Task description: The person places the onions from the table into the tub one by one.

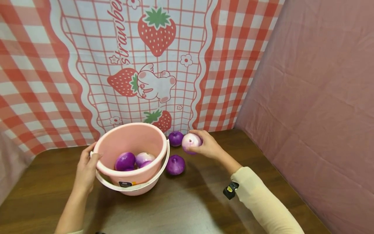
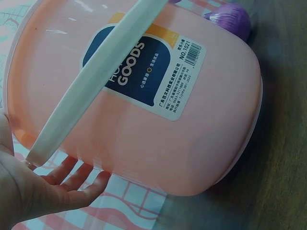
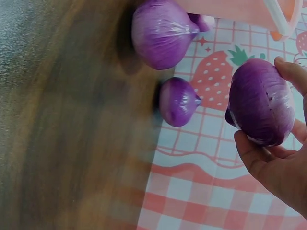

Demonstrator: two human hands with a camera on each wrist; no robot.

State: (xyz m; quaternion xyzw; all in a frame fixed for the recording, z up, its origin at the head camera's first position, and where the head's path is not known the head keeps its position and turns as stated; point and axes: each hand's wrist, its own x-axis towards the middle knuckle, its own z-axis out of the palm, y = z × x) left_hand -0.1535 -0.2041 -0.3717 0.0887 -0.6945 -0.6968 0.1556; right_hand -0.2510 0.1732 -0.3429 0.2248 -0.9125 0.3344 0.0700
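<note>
A pink bucket [image 1: 137,130] with a white handle [image 1: 132,188] stands tilted on the table. My left hand [image 1: 87,169] grips its left rim, thumb over the edge and fingers [image 2: 96,187] along the outer wall. Inside lie several onions, among them a purple onion [image 1: 125,161] and a paler onion [image 1: 143,158]. To the right of the bucket, my right hand [image 1: 208,146] holds a white-and-purple onion [image 1: 191,142] between thumb and fingers, raised above the table. Two purple onions sit between bucket and hand: a smaller onion [image 1: 175,138] behind and a larger onion [image 1: 175,164] in front.
The brown wooden table [image 1: 187,208] ends at a strawberry-print cloth [image 1: 157,81] hanging behind it. A pink cloth [image 1: 315,107] hangs on the right side. The bucket's label [image 2: 168,96] faces the left wrist camera.
</note>
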